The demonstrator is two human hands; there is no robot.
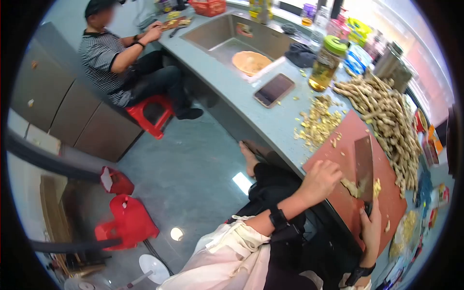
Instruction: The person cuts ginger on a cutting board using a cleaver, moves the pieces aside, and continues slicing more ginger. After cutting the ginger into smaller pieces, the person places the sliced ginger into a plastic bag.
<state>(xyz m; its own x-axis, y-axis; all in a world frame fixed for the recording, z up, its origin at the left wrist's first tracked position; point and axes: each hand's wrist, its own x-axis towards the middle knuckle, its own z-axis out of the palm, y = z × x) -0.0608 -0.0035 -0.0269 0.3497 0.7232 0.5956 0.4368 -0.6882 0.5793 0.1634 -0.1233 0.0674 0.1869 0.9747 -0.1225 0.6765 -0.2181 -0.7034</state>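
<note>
A red-brown cutting board (349, 136) lies on the grey counter (241, 96). My right hand (371, 231) grips the handle of a cleaver (364, 166), whose blade rests flat-edged on the board. My left hand (322, 178) presses down on a piece of ginger (350, 187) right beside the blade. Small yellow cut bits (377, 186) lie on the far side of the blade. A black watch sits on my left wrist.
A big heap of ginger roots (386, 113) and a pile of peelings (316, 123) border the board. A phone (274, 90), a green-lidded jar (327, 62) and a sink (227, 34) holding an orange plate (250, 62) lie beyond. Another person (121, 60) sits on a red stool (150, 113). Red stools (128, 222) stand on the floor.
</note>
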